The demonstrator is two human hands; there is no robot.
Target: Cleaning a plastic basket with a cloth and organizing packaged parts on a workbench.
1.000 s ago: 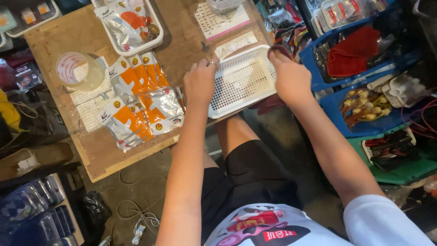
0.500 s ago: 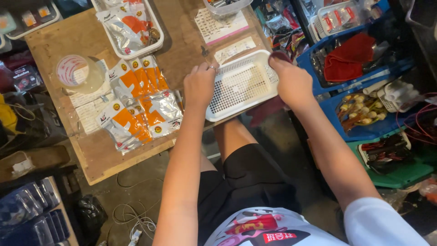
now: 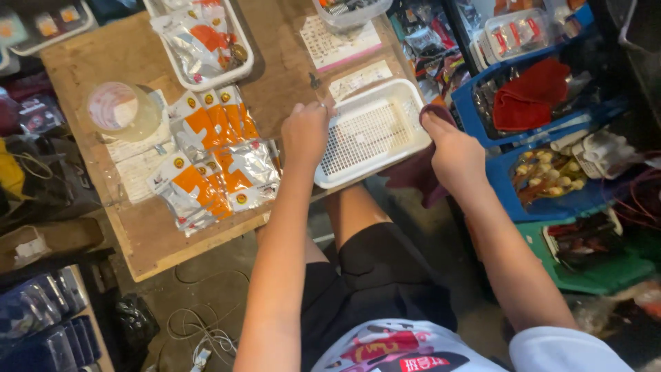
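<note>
A worn wooden board [image 3: 275, 76] serves as the work surface. At its near edge a white perforated basket [image 3: 368, 131] is carried, overhanging the board. A heap of silver-and-orange foil pouches [image 3: 213, 155] is spread over its middle, on printed paper sheets [image 3: 134, 158]. A clear round lidded tub [image 3: 117, 110] is set at the left. At the far edge a white tray [image 3: 244, 65] filled with more pouches is placed, and 2 paper slips [image 3: 344, 62] are laid beside it.
</note>
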